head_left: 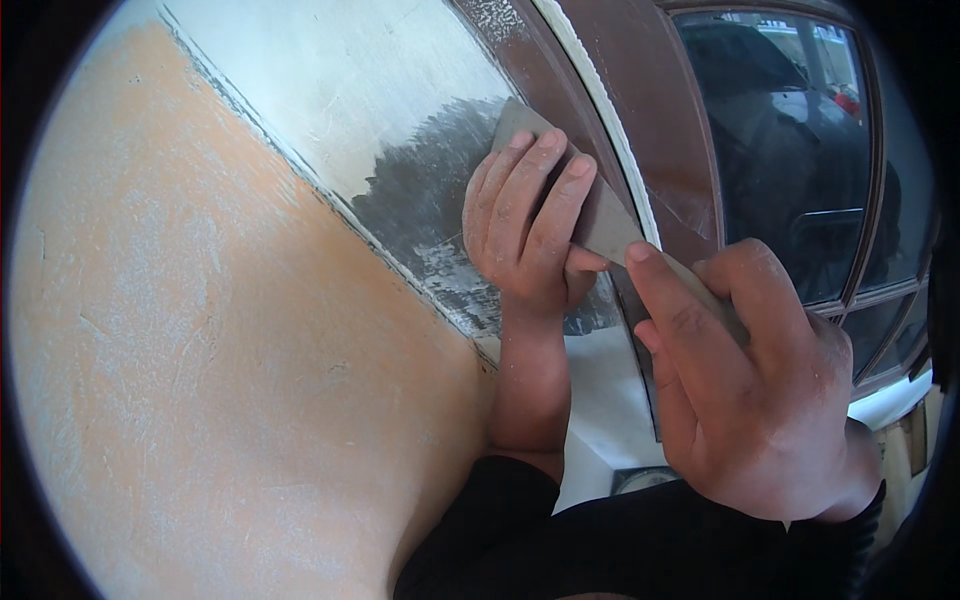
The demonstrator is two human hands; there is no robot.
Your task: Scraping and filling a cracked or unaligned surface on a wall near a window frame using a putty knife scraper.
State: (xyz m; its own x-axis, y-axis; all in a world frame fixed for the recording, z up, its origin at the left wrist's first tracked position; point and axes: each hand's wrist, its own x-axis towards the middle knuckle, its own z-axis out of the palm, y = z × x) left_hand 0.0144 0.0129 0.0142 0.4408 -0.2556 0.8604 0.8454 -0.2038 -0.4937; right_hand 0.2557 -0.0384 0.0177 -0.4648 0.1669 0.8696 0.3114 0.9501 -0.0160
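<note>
My right hand is closed round the handle end of a putty knife, index finger stretched along it. The grey blade slants up and left from that hand. My left hand presses its fingers over the blade, thumb by its lower edge, so part of the blade is hidden. Its far corner meets a dark grey smeared patch on the white wall strip. The patch has ragged brush-like edges and thins to streaks below. Pale dust coats the fingers of both hands.
On the left spreads an orange, scuffed wall face, meeting the white strip at a rough dark corner line. A brown frame with a ragged white edge stands close to the right of the blade. Beyond it is a reflecting window.
</note>
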